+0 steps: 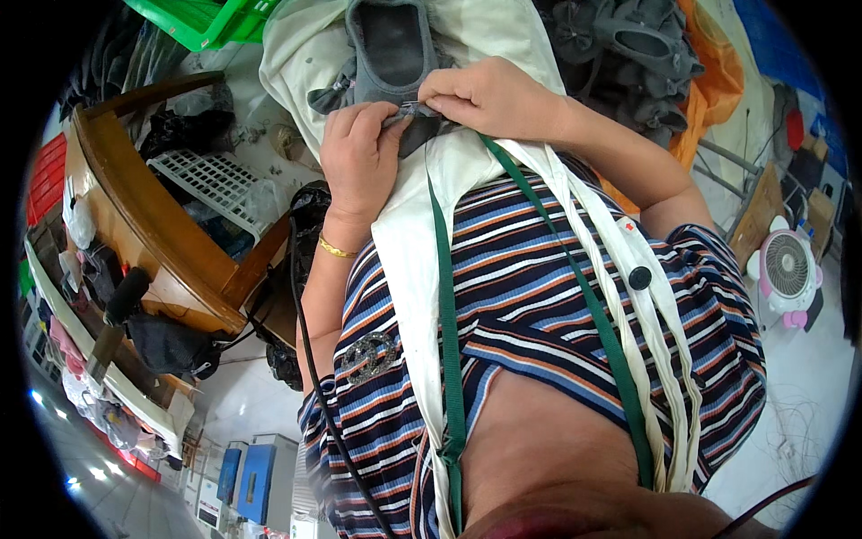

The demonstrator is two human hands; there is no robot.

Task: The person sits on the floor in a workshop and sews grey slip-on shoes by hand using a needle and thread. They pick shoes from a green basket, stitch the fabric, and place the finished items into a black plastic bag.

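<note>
A grey fabric slipper (391, 47) lies on the white cloth (310, 45) spread over my lap, its opening facing up. My left hand (357, 160), with a gold bracelet at the wrist, pinches the slipper's near edge from the left. My right hand (489, 95) pinches the same edge from the right, fingertips close to those of the left hand. Under the fingers, the pinched part of the slipper is mostly hidden. Below the hands is my striped shirt with a white apron and green straps (447, 323).
A heap of several grey slippers (633, 49) rests on orange cloth (718, 85) at upper right. A curved wooden piece of furniture (148, 225), a white plastic basket (211, 180) and a green crate (202, 20) are on the left. A small pink-white fan (788, 268) stands on the right.
</note>
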